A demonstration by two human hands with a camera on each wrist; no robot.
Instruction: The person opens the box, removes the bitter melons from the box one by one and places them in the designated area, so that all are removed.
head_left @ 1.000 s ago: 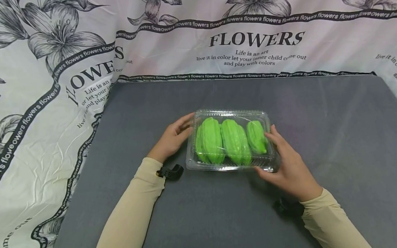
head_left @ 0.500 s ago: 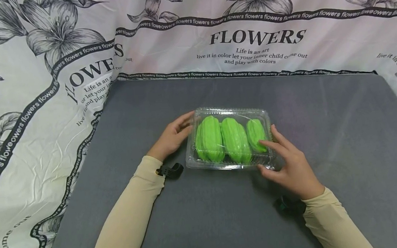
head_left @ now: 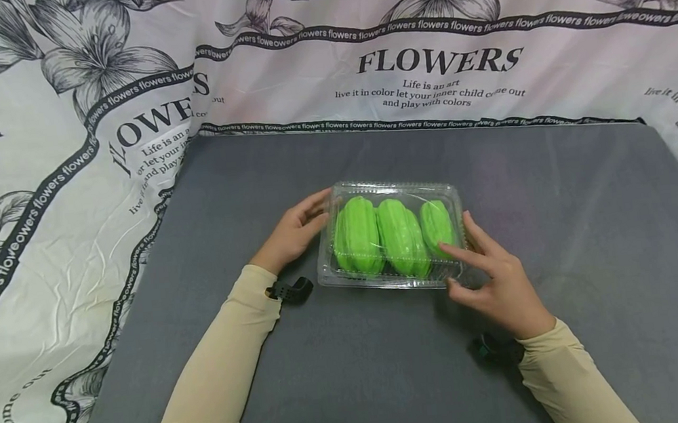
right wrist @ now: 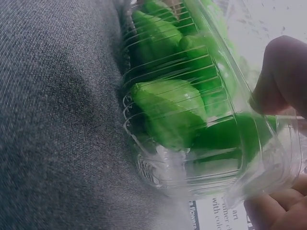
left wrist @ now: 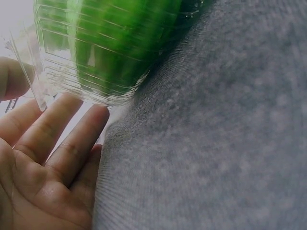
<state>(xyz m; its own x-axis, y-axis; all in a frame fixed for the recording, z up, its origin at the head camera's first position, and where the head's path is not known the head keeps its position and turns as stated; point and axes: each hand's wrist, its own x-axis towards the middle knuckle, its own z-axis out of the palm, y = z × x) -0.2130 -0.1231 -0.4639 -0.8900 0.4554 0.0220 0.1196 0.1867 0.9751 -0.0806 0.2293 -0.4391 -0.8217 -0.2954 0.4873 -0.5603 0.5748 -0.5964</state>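
Observation:
A clear plastic clamshell box with its lid down lies on the grey table. Inside it are several bright green, ribbed, fruit-like pieces; their exact kind cannot be told. My left hand rests at the box's left end. In the left wrist view its nearly straight fingers touch the clear end wall. At the right end, my right hand spans the near corner. Its thumb is at the front rim, one finger lies over the lid and another is along the side. Some fingertips are hidden.
The grey table extends around the box. White cloth printed with flowers and lettering hangs behind it and at the left. A black strap device sits at the left wrist and a dark one at the right.
My right hand has shifted slightly: a finger has come over the lid's right part, and the thumb has slid right along the front rim. The left hand stays against the box.

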